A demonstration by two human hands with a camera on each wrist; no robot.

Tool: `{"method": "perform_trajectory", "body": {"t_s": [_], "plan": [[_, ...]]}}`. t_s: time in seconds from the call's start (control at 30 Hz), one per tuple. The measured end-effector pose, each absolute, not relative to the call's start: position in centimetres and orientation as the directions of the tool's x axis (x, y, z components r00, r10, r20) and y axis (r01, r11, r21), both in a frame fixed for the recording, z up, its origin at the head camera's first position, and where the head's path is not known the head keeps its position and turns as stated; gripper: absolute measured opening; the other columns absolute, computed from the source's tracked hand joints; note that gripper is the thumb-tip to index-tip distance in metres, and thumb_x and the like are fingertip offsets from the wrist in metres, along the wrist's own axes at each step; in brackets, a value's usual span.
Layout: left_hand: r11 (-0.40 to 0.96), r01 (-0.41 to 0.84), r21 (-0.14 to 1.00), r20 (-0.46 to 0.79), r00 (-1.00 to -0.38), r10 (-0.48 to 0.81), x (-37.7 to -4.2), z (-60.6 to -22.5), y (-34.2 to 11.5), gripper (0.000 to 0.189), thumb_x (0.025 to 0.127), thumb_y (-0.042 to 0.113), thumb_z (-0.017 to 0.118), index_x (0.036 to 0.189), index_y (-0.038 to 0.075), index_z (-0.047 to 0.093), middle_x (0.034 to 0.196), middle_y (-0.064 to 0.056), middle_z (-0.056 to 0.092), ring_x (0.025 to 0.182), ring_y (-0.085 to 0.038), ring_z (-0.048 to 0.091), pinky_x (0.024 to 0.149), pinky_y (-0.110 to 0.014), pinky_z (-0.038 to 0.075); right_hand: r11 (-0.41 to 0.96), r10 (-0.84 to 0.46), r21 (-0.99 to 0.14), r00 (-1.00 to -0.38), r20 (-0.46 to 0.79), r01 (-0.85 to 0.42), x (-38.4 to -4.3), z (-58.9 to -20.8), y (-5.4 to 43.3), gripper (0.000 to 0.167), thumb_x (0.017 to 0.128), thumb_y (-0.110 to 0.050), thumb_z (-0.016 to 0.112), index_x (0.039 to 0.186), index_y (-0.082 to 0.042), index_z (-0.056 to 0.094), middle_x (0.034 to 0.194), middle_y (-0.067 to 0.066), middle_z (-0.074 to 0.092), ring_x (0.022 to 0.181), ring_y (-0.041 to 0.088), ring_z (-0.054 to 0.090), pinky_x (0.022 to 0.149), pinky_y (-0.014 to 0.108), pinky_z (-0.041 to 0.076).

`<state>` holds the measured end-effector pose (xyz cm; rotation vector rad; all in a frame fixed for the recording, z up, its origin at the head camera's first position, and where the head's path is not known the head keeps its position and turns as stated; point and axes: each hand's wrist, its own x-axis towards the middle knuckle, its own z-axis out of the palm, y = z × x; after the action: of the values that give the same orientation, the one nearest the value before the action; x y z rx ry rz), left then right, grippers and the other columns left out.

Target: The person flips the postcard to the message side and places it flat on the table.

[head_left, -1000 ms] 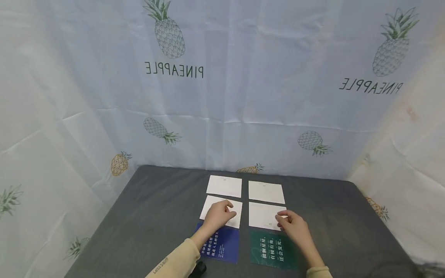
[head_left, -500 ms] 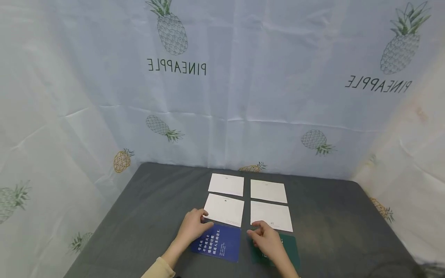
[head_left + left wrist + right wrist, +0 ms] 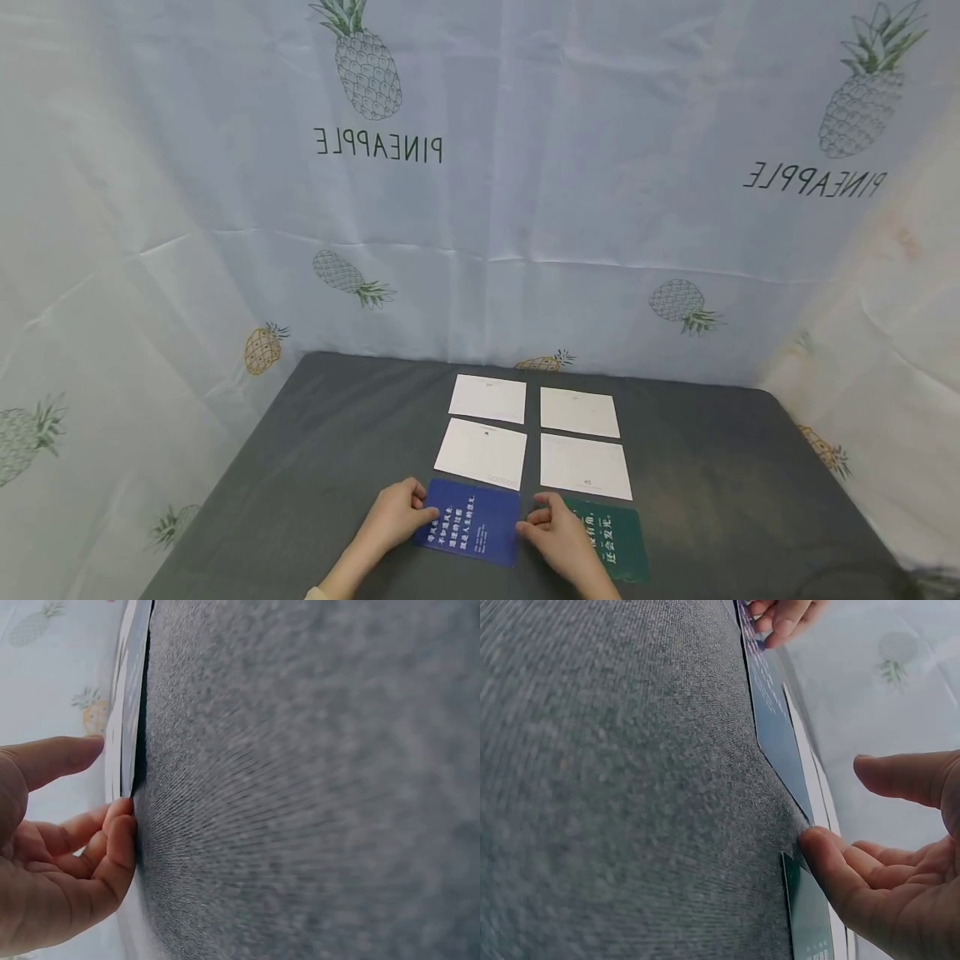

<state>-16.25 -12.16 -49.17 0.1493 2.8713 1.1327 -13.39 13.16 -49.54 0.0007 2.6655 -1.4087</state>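
Observation:
A blue postcard (image 3: 480, 527) with white lettering lies flat on the dark table, in the near row. At its left edge is my left hand (image 3: 397, 512); in the left wrist view the thumb (image 3: 64, 757) stands apart from the bent fingers (image 3: 112, 844), whose tips come close to the card edge. My right hand (image 3: 558, 537) is by the blue card's right edge, partly over a green postcard (image 3: 626, 546). Seen from the right wrist, its thumb (image 3: 900, 776) is raised and a fingertip (image 3: 814, 838) lies near the blue card's corner. Neither hand pinches a card.
Beyond the coloured cards lie several white cards in two rows, including a near left one (image 3: 482, 452) and a near right one (image 3: 585, 465). A pale pineapple-print curtain (image 3: 480, 208) surrounds the dark grey table (image 3: 352, 417) at the back and sides.
Both hands have come back toward the near row. The left hand has left the white card for the blue card's left edge; the right has moved left, off the white card. The cards look unmoved.

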Motion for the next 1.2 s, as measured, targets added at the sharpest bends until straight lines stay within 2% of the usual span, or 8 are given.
{"method": "perform_trajectory", "body": {"t_s": [0.33,0.57,0.83,1.0,1.2], "plan": [[0.672,0.06,0.738,-0.009,-0.995,0.1,-16.0,-49.5,-12.2,0.022,0.071,0.015,0.074,0.083,0.001,0.061,0.068,0.002,0.057,0.061,-0.008,0.046,0.053,-0.019,0.035,0.537,-0.124,-0.841,-0.98,-0.156,0.066,-13.8,-49.9,12.8,0.051,0.08,-0.011,0.067,0.116,0.017,0.046,0.083,0.006,0.063,0.075,0.013,0.061,0.062,0.028,0.048],[0.653,0.016,0.757,-0.031,-0.998,0.061,-16.1,-49.8,-12.5,0.021,0.072,0.011,0.073,0.086,-0.001,0.064,0.072,0.0,0.061,0.066,-0.009,0.053,0.057,-0.022,0.04,0.548,-0.116,-0.832,-0.978,-0.174,0.083,-14.0,-50.1,12.6,0.046,0.08,-0.008,0.066,0.115,0.017,0.048,0.084,0.007,0.059,0.074,0.013,0.058,0.061,0.027,0.046],[0.623,0.014,0.782,-0.022,-0.999,0.05,-16.1,-50.1,-12.5,0.017,0.071,0.007,0.072,0.085,0.0,0.065,0.071,0.0,0.061,0.065,-0.008,0.052,0.058,-0.021,0.04,0.511,-0.134,-0.852,-0.968,-0.212,0.115,-14.1,-50.5,12.6,0.038,0.08,-0.004,0.065,0.11,0.014,0.052,0.086,0.008,0.055,0.076,0.013,0.053,0.061,0.024,0.043],[0.599,-0.002,0.801,-0.014,-1.0,0.015,-16.1,-50.3,-12.7,0.015,0.07,0.005,0.071,0.083,0.001,0.065,0.07,0.0,0.062,0.064,-0.007,0.052,0.058,-0.021,0.039,0.48,-0.131,-0.871,-0.974,-0.185,0.101,-13.9,-50.6,12.6,0.031,0.08,-0.005,0.065,0.105,0.01,0.053,0.089,0.01,0.056,0.078,0.013,0.054,0.064,0.025,0.044],[0.57,-0.016,0.822,-0.007,-1.0,-0.018,-16.2,-50.2,-12.8,0.011,0.071,0.006,0.07,0.08,0.004,0.064,0.069,0.001,0.061,0.063,-0.006,0.051,0.058,-0.02,0.039,0.443,-0.106,-0.894,-0.986,-0.13,0.071,-13.5,-50.4,12.3,0.023,0.081,-0.005,0.066,0.094,0.001,0.049,0.078,0.003,0.053,0.067,0.01,0.049,0.056,0.02,0.04]]}}
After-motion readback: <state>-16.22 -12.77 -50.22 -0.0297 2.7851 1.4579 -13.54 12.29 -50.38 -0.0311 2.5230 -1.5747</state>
